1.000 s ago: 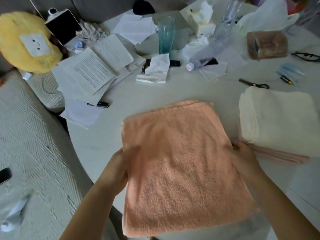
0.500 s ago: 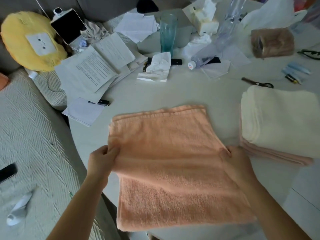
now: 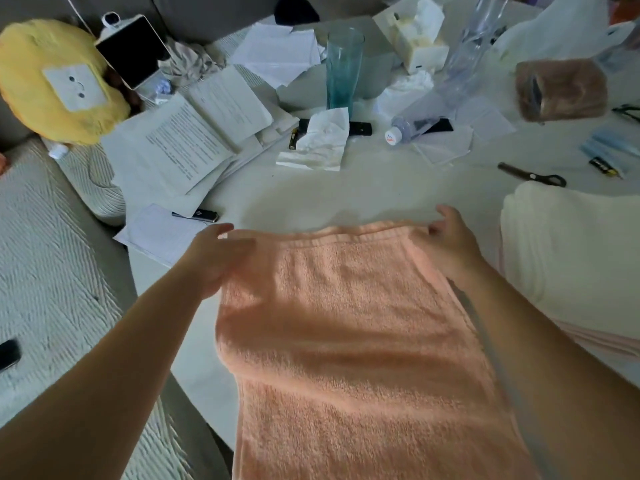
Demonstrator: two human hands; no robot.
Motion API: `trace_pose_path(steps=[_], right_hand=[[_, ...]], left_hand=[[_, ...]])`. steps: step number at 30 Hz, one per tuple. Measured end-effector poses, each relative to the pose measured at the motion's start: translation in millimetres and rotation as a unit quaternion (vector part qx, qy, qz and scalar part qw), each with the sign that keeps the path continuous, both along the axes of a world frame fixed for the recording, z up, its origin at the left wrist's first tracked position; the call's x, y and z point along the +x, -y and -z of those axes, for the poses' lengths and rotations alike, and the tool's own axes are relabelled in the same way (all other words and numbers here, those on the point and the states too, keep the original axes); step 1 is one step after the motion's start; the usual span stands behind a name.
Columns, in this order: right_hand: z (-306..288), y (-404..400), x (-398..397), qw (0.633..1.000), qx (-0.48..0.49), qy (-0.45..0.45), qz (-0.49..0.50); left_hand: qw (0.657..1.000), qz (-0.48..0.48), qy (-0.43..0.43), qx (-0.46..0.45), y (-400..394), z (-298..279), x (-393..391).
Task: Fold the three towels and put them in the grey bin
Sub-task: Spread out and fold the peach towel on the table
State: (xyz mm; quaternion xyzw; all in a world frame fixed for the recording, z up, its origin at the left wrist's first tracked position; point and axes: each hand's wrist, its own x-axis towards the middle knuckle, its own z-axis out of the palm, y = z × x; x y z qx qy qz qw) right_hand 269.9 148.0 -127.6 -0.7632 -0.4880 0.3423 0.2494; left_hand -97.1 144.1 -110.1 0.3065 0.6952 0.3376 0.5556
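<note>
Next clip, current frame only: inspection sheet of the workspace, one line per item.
Surface: round white table, bare only around the towel.
Job's things: peach towel lying flat, near end hanging off the table edge; cream towel folded, stacked on a pink towel; grey bin not seen.
Clutter: printed papers, teal glass, tissue box, crumpled tissue, scissors, bottle lying down.
Grippers: left hand and right hand at the peach towel's far corners; grip blurred.
Cables: thin white cable, top left.
Surroundings: yellow plush, tablet, textured sofa.
</note>
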Motion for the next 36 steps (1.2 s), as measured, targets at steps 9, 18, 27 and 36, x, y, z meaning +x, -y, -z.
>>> trace_pose_path(steps=[9, 18, 27, 36], right_hand=[[-17.1, -13.5, 17.0, 0.994, 0.085, 0.062, -0.012], [-8.2, -20.6, 22.6, 0.966, 0.059, 0.251, 0.014], [-7.3, -28.2, 20.5, 0.966, 0.036, 0.252, -0.053], [-13.4, -30.4, 22.5, 0.972, 0.122, 0.197, 0.026]], left_hand=[[0.93, 0.081, -0.279, 0.225, -54.0, 3.9, 15.0], [0.809, 0.283, -0.444, 0.264, -63.4, 21.2, 31.7], [0.781, 0.398, -0.433, 0.208, -83.7, 11.9, 26.5], [0.853, 0.305, -0.354, 0.234, -101.5, -2.5, 28.3]])
